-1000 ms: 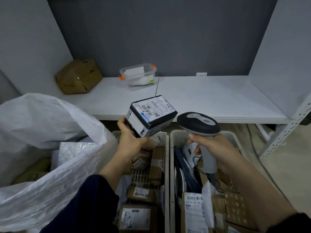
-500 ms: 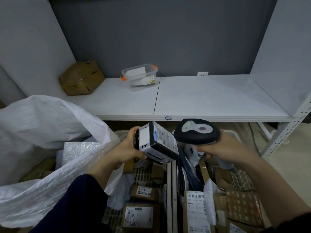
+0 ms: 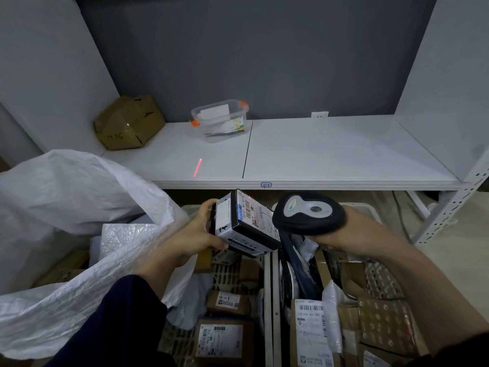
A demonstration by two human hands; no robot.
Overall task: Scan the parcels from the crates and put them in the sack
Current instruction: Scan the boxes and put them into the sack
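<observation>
Parcel (image 3: 246, 223), a black-and-white box: just right of the open white sack (image 3: 66, 197), above the left crate (image 3: 227, 271), grasped in the left hand (image 3: 198, 231). Tipped further on edge than half a second ago, label facing the barcode scanner (image 3: 308, 213). Newly lit: red laser line (image 3: 197, 167) on the white shelf (image 3: 330, 154), red spot on the label's top edge. Scanner handle clenched in the right hand (image 3: 354, 229), head hiding the parcel's right corner. Behind, on the shelf: dented cardboard box (image 3: 129, 123), clear plastic container (image 3: 219, 120).
</observation>
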